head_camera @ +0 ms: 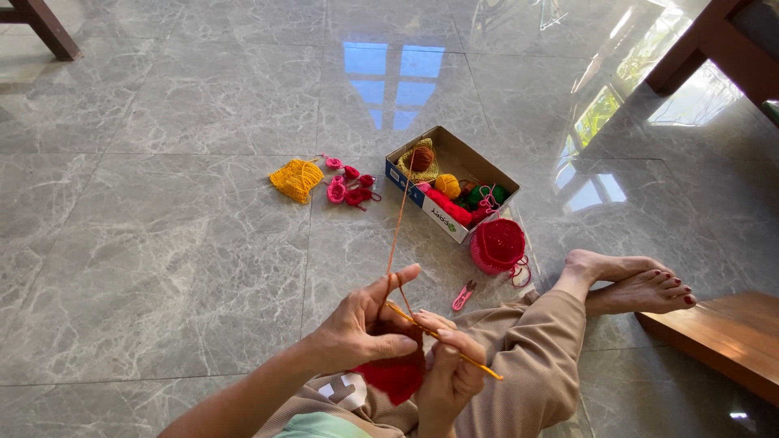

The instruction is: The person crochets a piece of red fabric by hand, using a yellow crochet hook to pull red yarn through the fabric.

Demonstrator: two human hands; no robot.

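Head view, landmark: box, open, on grey tiled floor.

- Left hand: near side of box, closed on red crochet piece; forefinger raised, orange yarn running over it.
- Right hand: beside left, touching it, fingers pinched shut on orange hook set into piece.
- Yarn: stretched from hands up to brown ball in box's far corner.
- Inside box: yellow, red, green yarn.
- Left of box: yellow piece, pink bits.
- Just below box: red basket; pink snips nearer hands.
- Right of box: crossed bare feet.
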